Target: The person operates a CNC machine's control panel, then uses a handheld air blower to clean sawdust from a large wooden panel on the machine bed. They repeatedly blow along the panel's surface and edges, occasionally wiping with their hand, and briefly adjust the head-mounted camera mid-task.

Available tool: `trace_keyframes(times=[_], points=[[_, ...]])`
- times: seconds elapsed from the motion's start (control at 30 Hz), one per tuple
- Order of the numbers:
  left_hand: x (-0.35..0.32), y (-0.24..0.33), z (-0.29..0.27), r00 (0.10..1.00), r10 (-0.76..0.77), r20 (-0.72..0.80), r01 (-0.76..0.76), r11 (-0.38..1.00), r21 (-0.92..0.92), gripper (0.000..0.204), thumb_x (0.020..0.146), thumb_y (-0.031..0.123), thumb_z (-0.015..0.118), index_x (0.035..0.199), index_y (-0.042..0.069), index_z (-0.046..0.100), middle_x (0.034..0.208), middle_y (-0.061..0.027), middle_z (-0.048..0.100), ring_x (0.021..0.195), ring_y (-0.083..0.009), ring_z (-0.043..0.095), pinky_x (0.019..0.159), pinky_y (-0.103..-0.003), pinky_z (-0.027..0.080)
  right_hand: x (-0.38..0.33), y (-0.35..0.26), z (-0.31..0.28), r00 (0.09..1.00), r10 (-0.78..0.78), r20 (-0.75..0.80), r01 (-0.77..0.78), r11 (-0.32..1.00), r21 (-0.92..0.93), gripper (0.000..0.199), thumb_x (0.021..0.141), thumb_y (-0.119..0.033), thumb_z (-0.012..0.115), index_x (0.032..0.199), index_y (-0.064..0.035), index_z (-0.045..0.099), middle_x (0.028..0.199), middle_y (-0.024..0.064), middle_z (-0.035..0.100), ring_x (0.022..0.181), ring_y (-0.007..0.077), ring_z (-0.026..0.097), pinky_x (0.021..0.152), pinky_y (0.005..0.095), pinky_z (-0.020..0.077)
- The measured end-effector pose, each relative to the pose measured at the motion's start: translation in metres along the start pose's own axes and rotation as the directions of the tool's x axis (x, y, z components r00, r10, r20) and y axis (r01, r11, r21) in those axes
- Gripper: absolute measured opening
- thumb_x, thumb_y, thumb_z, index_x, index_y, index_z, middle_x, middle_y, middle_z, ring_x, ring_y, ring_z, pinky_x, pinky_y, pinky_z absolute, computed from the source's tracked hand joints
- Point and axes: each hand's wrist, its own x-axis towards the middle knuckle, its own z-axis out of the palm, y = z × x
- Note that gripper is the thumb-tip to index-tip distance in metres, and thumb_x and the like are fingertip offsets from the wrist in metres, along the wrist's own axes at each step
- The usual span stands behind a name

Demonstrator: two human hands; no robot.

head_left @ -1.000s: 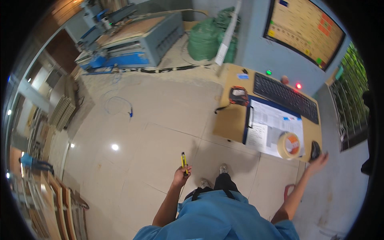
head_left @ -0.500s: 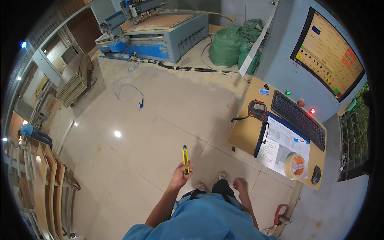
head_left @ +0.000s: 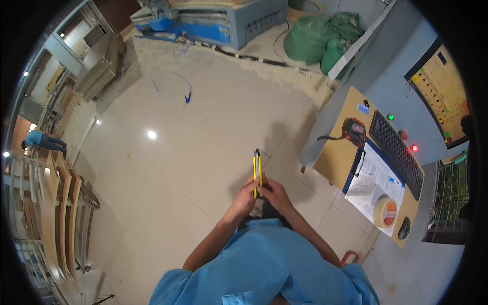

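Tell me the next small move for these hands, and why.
Probably hold the yellow-and-black cutter steady in the left hand and use the right hand to make sure its blade is retracted: both hands meet at its near end, and whether any blade is out is too small to tell.

A blue shirt (head_left: 274, 249) with short sleeves (head_left: 173, 282) is worn with dark trousers (head_left: 270, 210); both forearms (head_left: 316, 235) are uncovered.

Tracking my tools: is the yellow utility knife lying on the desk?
No, the yellow utility knife is in the left hand, the right hand touching it, off the desk.
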Motion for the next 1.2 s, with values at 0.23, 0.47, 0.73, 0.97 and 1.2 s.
trace_keyframes(times=[0.23, 0.47, 0.73, 0.97, 1.2], points=[[0.031, 0.044, 0.003, 0.998, 0.022, 0.066, -0.023, 1.0, 0.012, 0.044, 0.11, 0.03, 0.042, 0.144, 0.002, 0.046, 0.125, -0.008, 0.059, 0.116, -0.0196, 0.058, 0.1, -0.035, 0.048, 0.047, -0.045, 0.009, 0.991, 0.04, -0.125, -0.042, 0.999, -0.012, 0.028, 0.097, -0.02, 0.067, 0.115, 0.0008, 0.065, 0.101, 0.005, 0.068, 0.091, 0.0117, 0.063, 0.082, 0.0283, 0.0519], [0.087, 0.12, -0.036, 0.991, -0.119, 0.063, 0.093, 0.945, 0.315, 0.047, 0.108, 0.042, 0.045, 0.132, 0.004, 0.057, 0.121, -0.0102, 0.066, 0.111, -0.0181, 0.062, 0.097, -0.035, 0.048, 0.071, -0.17, 0.003, 0.945, -0.165, -0.281, 0.214, 0.965, 0.15, 0.028, 0.098, -0.023, 0.065, 0.113, 0.001, 0.06, 0.091, 0.0072, 0.067, 0.083, 0.0119, 0.063, 0.076, 0.0295, 0.0528], [0.164, 0.14, -0.167, 0.895, -0.285, -0.344, 0.446, 0.522, 0.727, 0.04, 0.101, 0.034, 0.06, 0.126, 0.003, 0.063, 0.113, -0.0118, 0.07, 0.1, -0.0193, 0.067, 0.088, -0.033, 0.052, 0.043, -0.268, -0.109, 0.415, -0.461, -0.784, -0.197, 0.796, -0.573, 0.031, 0.097, -0.017, 0.067, 0.122, 0.0009, 0.064, 0.095, 0.0144, 0.071, 0.085, 0.0202, 0.068, 0.076, 0.0326, 0.0523], [0.181, 0.138, -0.274, 0.776, -0.321, -0.542, 0.601, 0.636, 0.484, 0.036, 0.097, 0.031, 0.064, 0.12, 0.003, 0.064, 0.099, -0.0106, 0.07, 0.085, -0.0192, 0.068, 0.071, -0.031, 0.054, 0.03, -0.255, -0.186, 0.322, -0.551, -0.77, -0.648, 0.464, -0.603, 0.032, 0.09, 0.002, 0.062, 0.122, -0.0011, 0.067, 0.119, 0.0205, 0.068, 0.113, 0.0381, 0.064, 0.097, 0.0416, 0.0499], [0.188, 0.157, -0.355, 0.599, -0.327, -0.731, 0.731, 0.595, 0.333, 0.033, 0.091, 0.025, 0.066, 0.106, -0.004, 0.071, 0.083, -0.0122, 0.071, 0.068, -0.0196, 0.067, 0.06, -0.031, 0.053, 0.036, -0.223, -0.202, 0.314, -0.412, -0.855, -0.78, 0.401, -0.48, 0.033, 0.093, 0.0, 0.059, 0.127, 0.0012, 0.063, 0.124, 0.0204, 0.065, 0.119, 0.0362, 0.061, 0.1, 0.0443, 0.0458]])
